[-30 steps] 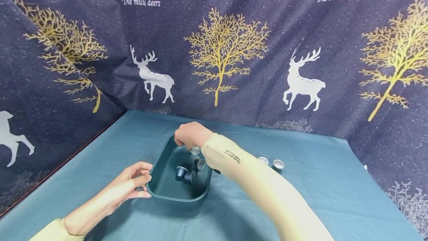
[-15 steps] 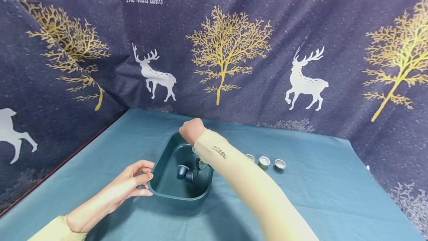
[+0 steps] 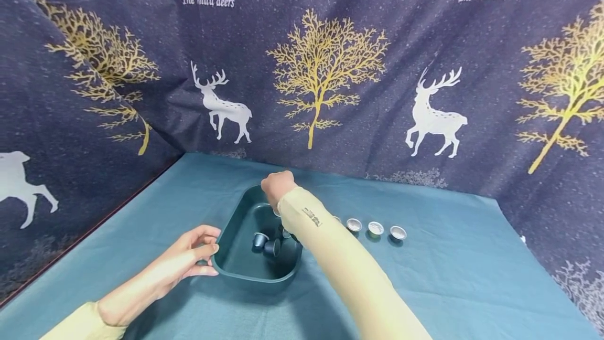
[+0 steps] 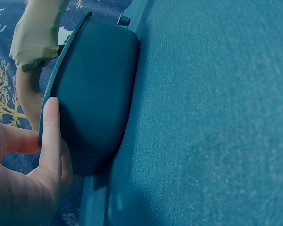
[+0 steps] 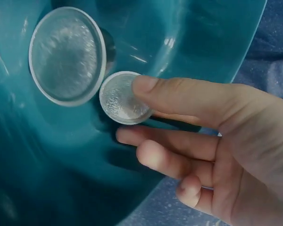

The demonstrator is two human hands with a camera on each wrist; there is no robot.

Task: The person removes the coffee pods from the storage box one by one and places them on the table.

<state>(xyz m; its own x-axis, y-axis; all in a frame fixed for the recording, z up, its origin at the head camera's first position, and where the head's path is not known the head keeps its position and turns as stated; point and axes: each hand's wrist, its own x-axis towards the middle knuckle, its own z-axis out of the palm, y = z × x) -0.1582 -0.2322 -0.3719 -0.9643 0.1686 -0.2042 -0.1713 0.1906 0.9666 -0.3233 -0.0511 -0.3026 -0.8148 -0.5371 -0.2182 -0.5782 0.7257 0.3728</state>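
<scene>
My left hand (image 3: 193, 253) grips the near left rim of a dark teal plastic bin (image 3: 257, 279); the left wrist view shows a finger along the outer wall. My right hand (image 3: 278, 188) reaches down at the bin's far end. In the right wrist view its thumb and a finger pinch a small coffee capsule (image 5: 115, 101) with a silvery foil lid. Another capsule (image 5: 66, 56) lies beside it in the bin. Closer to me in the bin lie a blue capsule (image 3: 259, 241) and a darker one (image 3: 272, 248). The right sleeve partly hides a further capsule.
A row of foil-topped capsules stands on the teal cloth right of the bin, including one at the middle (image 3: 375, 229) and one at the right end (image 3: 398, 233). The forearm partly covers the row's left end. A dark patterned curtain (image 3: 264, 67) hangs behind.
My right hand has shifted slightly right along the bin's far end, and its forearm has swung left, uncovering more of the capsule row. My left hand keeps its grip on the bin.
</scene>
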